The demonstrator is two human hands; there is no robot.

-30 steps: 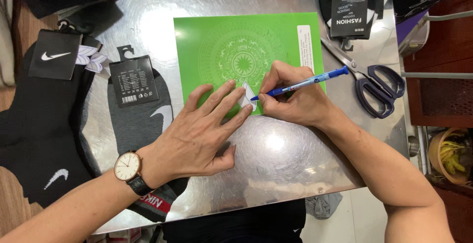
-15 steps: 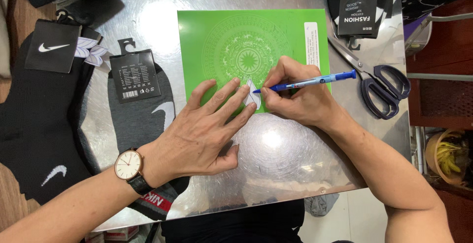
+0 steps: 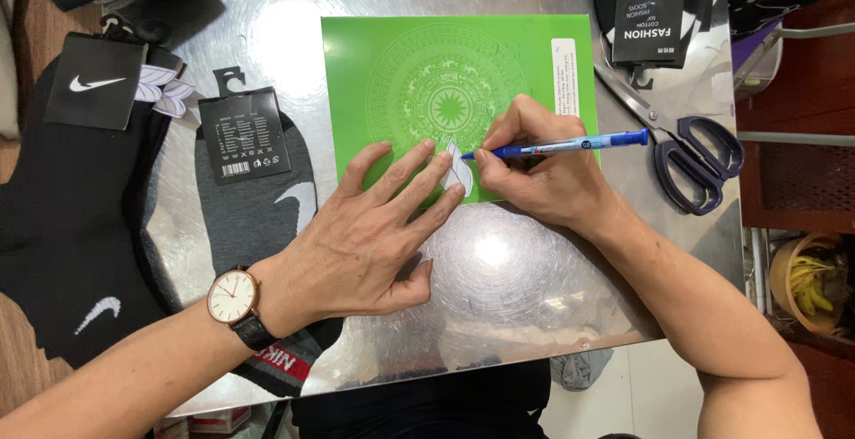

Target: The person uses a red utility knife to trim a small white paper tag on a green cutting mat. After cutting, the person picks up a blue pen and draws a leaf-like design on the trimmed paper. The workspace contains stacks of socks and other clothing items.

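A small white paper piece (image 3: 460,169), lying on the green board (image 3: 374,74), was pressed down under the spread fingertips of the left hand (image 3: 365,234), while a blue pen (image 3: 570,144) was gripped between the closed fingers of the right hand (image 3: 543,172), its tip just beside that piece.
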